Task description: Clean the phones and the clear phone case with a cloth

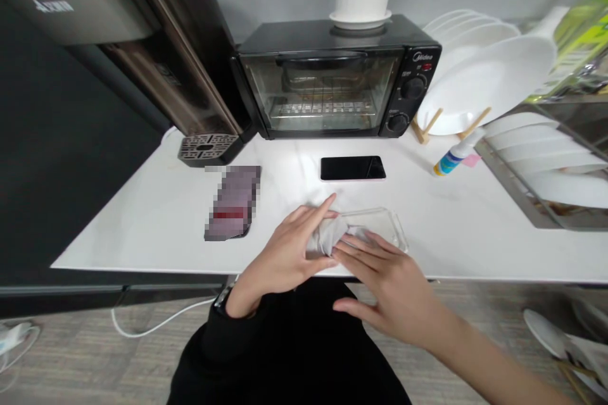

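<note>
A clear phone case [380, 226] lies on the white counter [156, 221] near its front edge. A small grey cloth [327, 235] rests on the case's left end. My left hand [289, 253] curves around the case's left end with fingers extended, touching the cloth. My right hand [384, 281] lies flat with fingers stretched out, the fingertips pressing on the cloth and case from the right.
A black phone [352, 168] lies face up behind the case. A blurred dark object [234, 202] lies to the left. Behind stand a toaster oven [332, 79], a coffee machine [190, 76], white plates in a rack [479, 76], a small bottle [453, 158] and a dish rack [551, 171].
</note>
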A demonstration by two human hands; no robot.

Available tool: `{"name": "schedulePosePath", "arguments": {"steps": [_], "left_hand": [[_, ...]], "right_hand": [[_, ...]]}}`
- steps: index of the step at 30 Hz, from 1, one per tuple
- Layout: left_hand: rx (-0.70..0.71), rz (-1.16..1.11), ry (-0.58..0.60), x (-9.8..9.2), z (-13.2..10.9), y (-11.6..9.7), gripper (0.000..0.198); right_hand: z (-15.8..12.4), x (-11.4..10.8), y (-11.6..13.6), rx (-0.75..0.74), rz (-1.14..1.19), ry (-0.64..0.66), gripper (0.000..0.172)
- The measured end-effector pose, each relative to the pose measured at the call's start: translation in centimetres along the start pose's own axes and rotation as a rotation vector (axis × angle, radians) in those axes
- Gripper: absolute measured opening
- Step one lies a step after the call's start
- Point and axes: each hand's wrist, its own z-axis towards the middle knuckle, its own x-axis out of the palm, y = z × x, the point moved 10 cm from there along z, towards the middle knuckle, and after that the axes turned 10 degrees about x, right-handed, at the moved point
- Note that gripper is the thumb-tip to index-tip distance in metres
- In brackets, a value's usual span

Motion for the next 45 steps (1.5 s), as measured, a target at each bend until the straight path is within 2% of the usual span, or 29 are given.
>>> {"name": "schedulePosePath", "arguments": {"steps": [4,7,9,10,11,12,14,16,18,20,23,25,27,30,32,34,37,41,43,45], "left_hand": [[0.016,0.010,0.028,0.3,0.4,-0.4,0.101],[0.038,0.019,0.028,0.4,0.8,-0.6,0.099],[0.053,0.015,0.025,0.5,0.9,-0.7,0.098],[0.052,0.016,0.020,0.4,0.9,-0.7,0.098],[0.047,0.019,0.017,0.4,0.8,-0.6,0.096],[0.038,0.023,0.014,0.3,0.7,-0.5,0.095],[0.014,0.029,0.011,0.1,0.5,-0.1,0.092],[0.001,0.032,0.013,0.0,0.3,0.0,0.092],[-0.001,0.039,0.017,0.0,0.2,0.0,0.095],[0.006,0.048,0.027,0.1,0.3,-0.2,0.098],[0.009,0.054,0.042,0.4,0.6,-0.3,0.099],[0.017,0.050,0.043,0.6,0.8,-0.5,0.099],[0.027,0.046,0.044,0.6,0.9,-0.6,0.100],[0.027,0.054,0.038,0.5,0.8,-0.6,0.095],[0.003,0.062,0.028,0.3,0.6,-0.3,0.093],[-0.018,0.062,0.019,0.1,0.3,-0.1,0.094],[-0.002,0.048,0.017,0.2,0.3,-0.3,0.099],[0.025,0.043,0.002,0.3,0.5,-0.6,0.105],[0.032,0.046,-0.001,0.4,0.6,-0.7,0.105],[0.042,0.046,0.006,0.5,0.7,-0.7,0.104]], "right_hand": [[-3.4,-3.3,-4.7,0.057,-0.171,0.004,0.046],[-3.0,-3.9,-6.0,0.107,-0.277,-0.033,0.049],[-1.3,-2.9,-4.8,0.133,-0.266,-0.081,0.063],[-0.3,-2.1,-3.7,0.141,-0.241,-0.115,0.074],[0.7,-1.0,-2.3,0.133,-0.196,-0.122,0.077],[1.6,0.2,-0.7,0.107,-0.136,-0.096,0.076],[2.6,1.4,1.3,0.090,-0.042,-0.107,0.079],[2.3,1.5,1.8,0.074,0.028,-0.085,0.073],[0.7,0.7,0.6,0.074,0.062,-0.037,0.062],[-1.5,-0.7,-1.7,0.105,0.043,-0.016,0.050],[-3.8,-3.2,-4.9,0.179,-0.090,-0.079,0.040],[-3.6,-3.7,-5.7,0.219,-0.191,-0.137,0.043],[-2.2,-3.0,-4.8,0.240,-0.232,-0.185,0.056],[0.9,-0.4,-1.1,0.166,-0.127,-0.170,0.075],[2.1,0.9,1.2,0.099,-0.028,-0.133,0.077],[2.0,1.2,1.8,0.073,0.029,-0.095,0.071],[-0.6,-0.1,-0.6,0.092,0.015,-0.031,0.054],[-4.1,-3.4,-5.3,0.134,-0.165,-0.075,0.039],[-4.0,-3.7,-6.0,0.156,-0.248,-0.103,0.043],[-2.5,-3.0,-5.1,0.188,-0.266,-0.142,0.058]]}}
